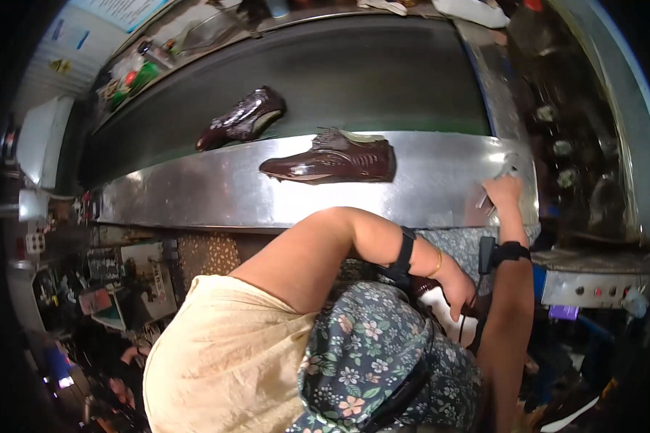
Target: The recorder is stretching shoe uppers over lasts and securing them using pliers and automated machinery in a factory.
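Note:
My left hand (458, 290) is closed over a dark red shoe with a white underside (440, 304), held against my lap and partly hidden by the hand and forearm. Out at the right end of the metal ledge, my right hand (504, 192) is closed around a metal hand tool that looks like pliers (511, 163). Its handles stick out beside the palm, and its exact form is blurred. A glossy dark red shoe (332, 160) lies on the ledge with its toe to the left. Another such shoe (243, 118) rests farther back on the dark belt.
The wide dark conveyor belt (354, 68) runs behind the shiny metal ledge (188, 191). A control panel with knobs (585, 290) is at the right. Small items, including a green packet (146, 74), line the far left edge. Other people (119, 390) show at lower left.

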Demonstrator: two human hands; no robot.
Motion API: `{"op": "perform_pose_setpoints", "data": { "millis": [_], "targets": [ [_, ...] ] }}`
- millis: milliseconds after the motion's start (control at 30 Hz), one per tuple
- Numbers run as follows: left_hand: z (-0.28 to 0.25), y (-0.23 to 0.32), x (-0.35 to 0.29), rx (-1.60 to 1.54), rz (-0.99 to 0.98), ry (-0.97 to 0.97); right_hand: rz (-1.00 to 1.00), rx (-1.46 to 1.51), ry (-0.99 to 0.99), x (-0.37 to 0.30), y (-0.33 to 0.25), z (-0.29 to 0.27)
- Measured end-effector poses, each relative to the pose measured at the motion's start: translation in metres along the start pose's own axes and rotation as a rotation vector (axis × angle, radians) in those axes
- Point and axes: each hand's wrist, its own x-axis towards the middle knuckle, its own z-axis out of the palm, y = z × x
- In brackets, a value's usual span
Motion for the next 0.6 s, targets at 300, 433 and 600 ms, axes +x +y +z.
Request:
{"op": "perform_pose_setpoints", "data": {
  "millis": [300,433,600],
  "targets": [
    [-0.02,0.009,0.001,-0.117,-0.059,-0.153,0.31,1.551,-0.169,-0.272,0.084,-0.112],
    [-0.017,0.018,0.01,-0.237,-0.114,-0.2,0.701,1.156,-0.267,-0.414,0.06,-0.124],
    [-0.01,0.034,0.009,-0.498,-0.165,-0.329,0.581,1.089,-0.357,-0.457,0.029,-0.104]
  ]
}}
